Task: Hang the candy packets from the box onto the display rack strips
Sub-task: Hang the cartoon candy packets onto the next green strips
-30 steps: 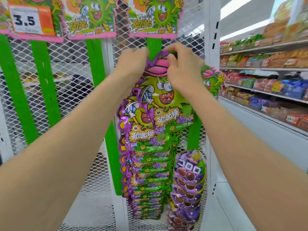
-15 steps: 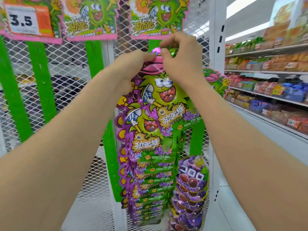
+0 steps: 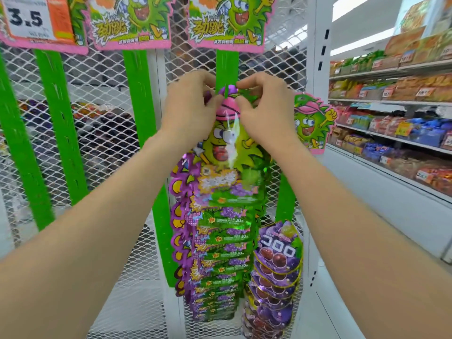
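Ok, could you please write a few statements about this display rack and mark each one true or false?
1. The person's left grip and right grip both pinch the top of the shiny green and purple candy packet at the green plastic display strip. True.
2. Nothing hangs on the strip below that packet. False: a stack of matching green and purple packets hangs under it.
3. The purple grape gummy pouches hang to the right of that stack. True.
4. The white and orange price card at the top left reads 5.0. False: it reads 3.5.
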`<state>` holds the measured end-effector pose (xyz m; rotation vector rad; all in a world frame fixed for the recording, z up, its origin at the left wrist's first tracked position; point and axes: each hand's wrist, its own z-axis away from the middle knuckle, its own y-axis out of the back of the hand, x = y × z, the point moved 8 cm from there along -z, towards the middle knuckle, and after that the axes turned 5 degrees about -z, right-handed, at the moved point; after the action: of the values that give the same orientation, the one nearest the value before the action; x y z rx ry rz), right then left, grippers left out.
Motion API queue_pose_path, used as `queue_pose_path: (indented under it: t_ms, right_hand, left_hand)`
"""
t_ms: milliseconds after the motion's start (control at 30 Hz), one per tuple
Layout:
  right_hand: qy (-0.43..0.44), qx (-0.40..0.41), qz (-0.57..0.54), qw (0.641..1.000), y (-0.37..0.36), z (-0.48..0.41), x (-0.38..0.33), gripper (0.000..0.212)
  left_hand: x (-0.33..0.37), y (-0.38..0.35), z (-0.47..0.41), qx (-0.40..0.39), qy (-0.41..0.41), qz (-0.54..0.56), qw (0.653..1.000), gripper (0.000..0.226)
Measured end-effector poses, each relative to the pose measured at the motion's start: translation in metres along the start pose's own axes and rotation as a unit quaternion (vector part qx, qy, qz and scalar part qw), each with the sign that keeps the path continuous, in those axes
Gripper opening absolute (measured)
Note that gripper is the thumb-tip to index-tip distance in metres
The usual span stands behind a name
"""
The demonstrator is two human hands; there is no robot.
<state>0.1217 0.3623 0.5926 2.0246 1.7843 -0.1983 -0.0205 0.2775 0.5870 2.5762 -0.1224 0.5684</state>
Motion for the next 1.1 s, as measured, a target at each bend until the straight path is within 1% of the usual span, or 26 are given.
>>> queue_pose_path:
  t_ms: [67, 133, 200, 233, 267, 300, 367, 400, 433, 467, 500, 567, 600, 633, 667, 733, 767, 800, 833, 867, 900, 933, 967, 1000, 1033, 1100]
  right_hand:
    - [0.016, 0.021, 0.028, 0.999, 0.003, 0.011, 0.006, 0.025]
    - [0.047, 0.056, 0.063, 0.995, 0.012, 0.029, 0.004, 0.029]
    - [0.1, 0.071, 0.057, 0.991, 0.02, 0.063, -0.005, 0.025]
    - [0.112, 0.053, 0.035, 0.992, 0.021, 0.086, -0.008, 0.021]
    - [0.103, 0.018, 0.009, 0.994, 0.019, 0.113, -0.006, 0.017]
    - [0.073, -0.027, -0.014, 0.997, 0.017, 0.145, 0.0, 0.015]
    - [-0.019, -0.15, -0.032, 0.988, 0.003, 0.22, 0.021, 0.012]
    - [-0.07, -0.224, -0.026, 0.972, -0.006, 0.261, 0.035, 0.012]
    - [-0.113, -0.305, -0.008, 0.946, -0.016, 0.303, 0.05, 0.014]
    - [-0.147, -0.386, 0.018, 0.911, -0.027, 0.348, 0.071, 0.015]
    - [-0.172, -0.463, 0.041, 0.868, -0.035, 0.388, 0.087, 0.016]
    - [-0.184, -0.598, 0.085, 0.776, -0.048, 0.459, 0.111, 0.015]
    - [-0.173, -0.645, 0.108, 0.737, -0.051, 0.486, 0.119, 0.014]
    - [-0.166, -0.678, 0.133, 0.704, -0.05, 0.505, 0.126, 0.011]
    - [-0.159, -0.697, 0.151, 0.682, -0.049, 0.519, 0.132, 0.009]
    - [-0.149, -0.729, 0.175, 0.645, -0.049, 0.539, 0.139, 0.009]
    - [-0.143, -0.744, 0.174, 0.629, -0.051, 0.548, 0.139, 0.004]
    - [-0.143, -0.752, 0.17, 0.62, -0.056, 0.558, 0.142, 0.016]
    - [-0.139, -0.765, 0.162, 0.608, -0.06, 0.567, 0.142, 0.027]
    - [-0.136, -0.779, 0.157, 0.592, -0.064, 0.578, 0.142, 0.033]
    - [-0.129, -0.788, 0.152, 0.582, -0.068, 0.585, 0.141, 0.035]
    - [-0.129, -0.791, 0.15, 0.578, -0.071, 0.589, 0.141, 0.035]
    - [-0.122, -0.793, 0.15, 0.578, -0.074, 0.592, 0.141, 0.035]
    - [-0.115, -0.793, 0.152, 0.579, -0.076, 0.593, 0.14, 0.034]
    - [-0.106, -0.792, 0.152, 0.581, -0.078, 0.594, 0.139, 0.033]
    - [-0.097, -0.79, 0.154, 0.585, -0.081, 0.595, 0.137, 0.029]
  left_hand:
    - [0.004, -0.004, 0.017, 0.044, -0.069, -0.115, 0.99, 0.046]
    - [0.006, -0.007, 0.039, 0.088, -0.112, -0.209, 0.967, 0.055]
    - [0.006, -0.009, 0.07, 0.126, -0.149, -0.226, 0.954, 0.048]
    - [0.005, -0.012, 0.089, 0.138, -0.173, -0.217, 0.951, 0.041]
    - [0.003, -0.018, 0.11, 0.136, -0.201, -0.195, 0.95, 0.033]
    - [0.0, -0.027, 0.134, 0.111, -0.229, -0.161, 0.954, 0.027]
    - [-0.014, -0.057, 0.188, -0.001, -0.273, -0.095, 0.957, 0.018]
    - [-0.023, -0.075, 0.218, -0.074, -0.282, -0.077, 0.953, 0.014]
    - [-0.036, -0.096, 0.25, -0.155, -0.278, -0.075, 0.945, 0.01]
    - [-0.053, -0.12, 0.285, -0.253, -0.254, -0.091, 0.929, 0.009]
    - [-0.073, -0.146, 0.322, -0.364, -0.219, -0.122, 0.897, 0.012]
    - [-0.114, -0.185, 0.405, -0.578, -0.143, -0.166, 0.786, 0.022]
    - [-0.129, -0.197, 0.443, -0.649, -0.112, -0.163, 0.734, 0.026]
    - [-0.141, -0.206, 0.476, -0.695, -0.084, -0.151, 0.698, 0.03]
    - [-0.151, -0.214, 0.504, -0.722, -0.057, -0.143, 0.675, 0.034]
    - [-0.169, -0.226, 0.551, -0.745, -0.011, -0.13, 0.655, 0.041]
    - [-0.182, -0.231, 0.576, -0.753, 0.019, -0.137, 0.643, 0.042]
    - [-0.195, -0.232, 0.598, -0.76, 0.05, -0.159, 0.628, 0.044]
    - [-0.212, -0.232, 0.622, -0.763, 0.085, -0.194, 0.611, 0.051]
    - [-0.23, -0.23, 0.642, -0.757, 0.122, -0.233, 0.598, 0.061]
    - [-0.249, -0.226, 0.66, -0.745, 0.159, -0.272, 0.588, 0.074]
    - [-0.264, -0.222, 0.675, -0.73, 0.192, -0.296, 0.585, 0.086]
    - [-0.273, -0.219, 0.687, -0.717, 0.22, -0.301, 0.589, 0.094]
    - [-0.275, -0.217, 0.694, -0.708, 0.238, -0.293, 0.598, 0.096]
    - [-0.271, -0.216, 0.694, -0.695, 0.241, -0.282, 0.616, 0.094]
    - [-0.262, -0.218, 0.684, -0.667, 0.213, -0.277, 0.658, 0.076]
